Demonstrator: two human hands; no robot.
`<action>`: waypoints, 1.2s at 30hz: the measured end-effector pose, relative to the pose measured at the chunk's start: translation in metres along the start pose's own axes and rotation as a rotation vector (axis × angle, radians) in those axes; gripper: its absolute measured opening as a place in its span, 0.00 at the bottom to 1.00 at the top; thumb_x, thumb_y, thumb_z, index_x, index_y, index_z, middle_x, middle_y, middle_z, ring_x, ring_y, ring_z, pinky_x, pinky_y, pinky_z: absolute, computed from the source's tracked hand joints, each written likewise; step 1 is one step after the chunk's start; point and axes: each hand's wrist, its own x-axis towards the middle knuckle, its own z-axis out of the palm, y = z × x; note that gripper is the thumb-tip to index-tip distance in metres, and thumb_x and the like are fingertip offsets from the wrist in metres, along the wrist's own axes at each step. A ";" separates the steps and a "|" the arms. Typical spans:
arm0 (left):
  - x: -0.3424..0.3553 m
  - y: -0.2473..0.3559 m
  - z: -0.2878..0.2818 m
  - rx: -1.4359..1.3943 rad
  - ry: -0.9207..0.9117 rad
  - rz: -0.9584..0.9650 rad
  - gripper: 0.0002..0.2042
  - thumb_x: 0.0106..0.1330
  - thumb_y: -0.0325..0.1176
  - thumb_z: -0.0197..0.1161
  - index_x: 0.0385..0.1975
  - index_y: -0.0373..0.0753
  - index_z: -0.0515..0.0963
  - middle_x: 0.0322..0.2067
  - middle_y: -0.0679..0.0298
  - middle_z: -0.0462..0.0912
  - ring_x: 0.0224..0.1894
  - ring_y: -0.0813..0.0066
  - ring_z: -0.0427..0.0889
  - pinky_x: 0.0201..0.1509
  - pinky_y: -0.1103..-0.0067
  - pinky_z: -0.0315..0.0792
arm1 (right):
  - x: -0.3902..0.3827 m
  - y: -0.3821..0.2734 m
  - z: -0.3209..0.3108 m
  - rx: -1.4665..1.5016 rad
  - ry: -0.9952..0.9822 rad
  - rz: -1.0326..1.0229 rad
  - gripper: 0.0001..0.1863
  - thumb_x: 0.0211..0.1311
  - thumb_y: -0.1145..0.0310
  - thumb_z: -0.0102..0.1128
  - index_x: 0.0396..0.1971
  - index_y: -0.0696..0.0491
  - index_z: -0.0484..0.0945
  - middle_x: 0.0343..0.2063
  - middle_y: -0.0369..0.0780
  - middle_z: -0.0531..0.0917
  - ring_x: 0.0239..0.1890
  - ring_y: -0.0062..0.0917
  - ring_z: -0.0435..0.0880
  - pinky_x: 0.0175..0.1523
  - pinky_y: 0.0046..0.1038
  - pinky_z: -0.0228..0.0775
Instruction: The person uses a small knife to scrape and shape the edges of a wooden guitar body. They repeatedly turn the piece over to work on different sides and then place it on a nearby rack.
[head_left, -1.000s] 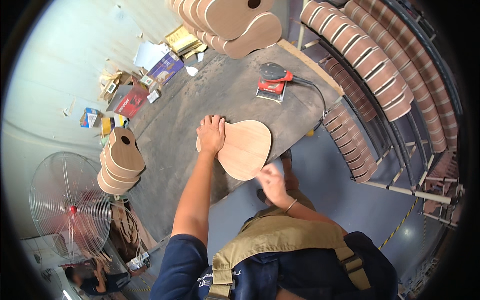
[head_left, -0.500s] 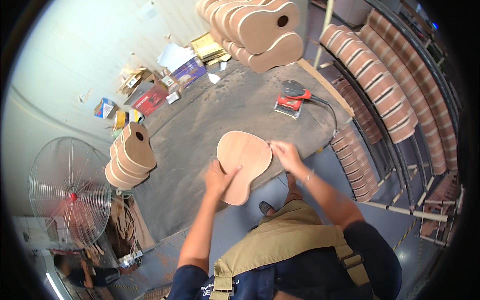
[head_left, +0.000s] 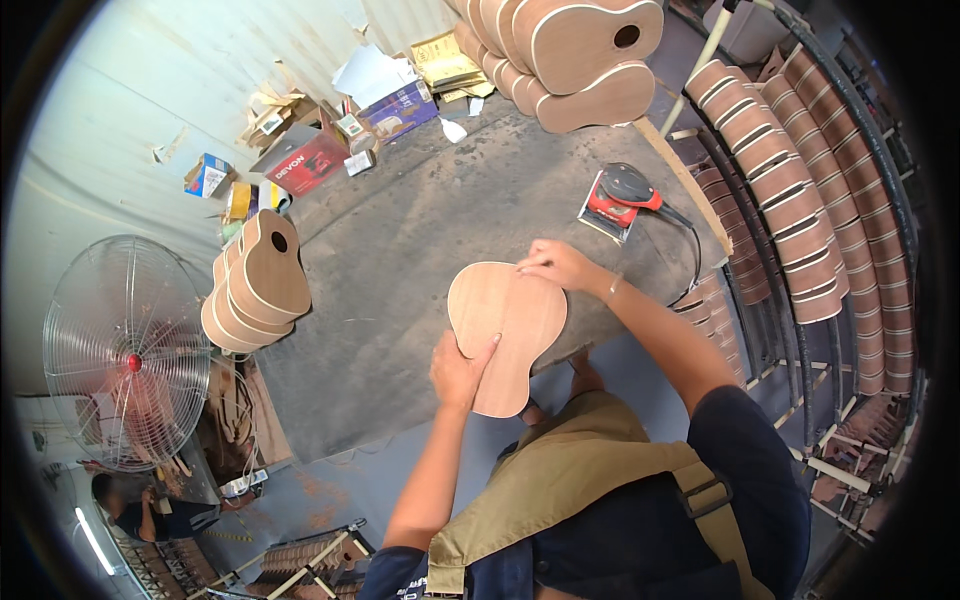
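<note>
Left hand (head_left: 460,372) gripping guitar body (head_left: 508,315). Right hand (head_left: 558,265) bunched at far edge, can't tell if holding anything. Sander (head_left: 622,197) on desk (head_left: 400,255) too.

Tbl (head_left: 375,265) open L of gtr body (head_left: 508,312); sander (head_left: 622,192), cord (head_left: 697,246) block R.

Layout of the bench (head_left: 400,225), as I stand by it. At the near side, a guitar body (head_left: 515,325) over the front edge; left hand (head_left: 460,372) at its left side, right hand (head_left: 558,265) at its far end. Beyond, to the right: sander (head_left: 625,195); behind that, large stack (head_left: 580,50). Left end: small stack (head_left: 265,280), cartons (head_left: 302,165) behind it along the wall (head_left: 120,160). Outside the bench: fan (head_left: 128,340) to the left, rack (head_left: 703,60) holding rows of workpieces (head_left: 775,185) to the right.
</note>
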 end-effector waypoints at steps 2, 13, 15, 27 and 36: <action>0.000 0.002 -0.002 -0.019 0.003 0.011 0.33 0.55 0.64 0.76 0.38 0.35 0.78 0.40 0.47 0.86 0.47 0.43 0.84 0.51 0.53 0.76 | -0.038 -0.009 0.004 0.023 0.169 0.108 0.12 0.70 0.64 0.67 0.47 0.51 0.91 0.32 0.40 0.80 0.37 0.28 0.79 0.43 0.28 0.71; 0.002 0.001 -0.006 -0.044 -0.033 0.072 0.34 0.60 0.65 0.72 0.43 0.33 0.80 0.44 0.46 0.87 0.50 0.43 0.84 0.53 0.53 0.76 | -0.107 -0.090 0.134 -0.038 1.034 0.373 0.10 0.73 0.71 0.65 0.48 0.56 0.89 0.31 0.40 0.78 0.32 0.27 0.78 0.39 0.28 0.71; 0.002 0.001 -0.007 -0.040 -0.039 0.071 0.34 0.61 0.65 0.72 0.44 0.33 0.80 0.45 0.45 0.87 0.50 0.42 0.84 0.53 0.54 0.76 | -0.110 -0.098 0.148 -0.036 1.031 0.353 0.09 0.72 0.73 0.65 0.48 0.55 0.89 0.32 0.40 0.79 0.33 0.27 0.79 0.40 0.29 0.72; -0.001 0.000 -0.007 0.020 -0.046 0.041 0.35 0.62 0.66 0.69 0.44 0.33 0.80 0.44 0.44 0.88 0.49 0.41 0.86 0.52 0.54 0.77 | -0.153 -0.131 0.192 0.086 0.639 0.271 0.10 0.73 0.73 0.65 0.48 0.55 0.90 0.29 0.39 0.77 0.31 0.24 0.78 0.38 0.26 0.71; -0.005 -0.006 -0.012 -0.060 -0.037 0.083 0.43 0.58 0.62 0.75 0.62 0.34 0.70 0.54 0.38 0.81 0.57 0.38 0.81 0.59 0.55 0.75 | -0.199 -0.149 0.209 0.035 0.012 0.040 0.07 0.68 0.66 0.68 0.41 0.49 0.91 0.29 0.42 0.81 0.32 0.36 0.83 0.39 0.34 0.75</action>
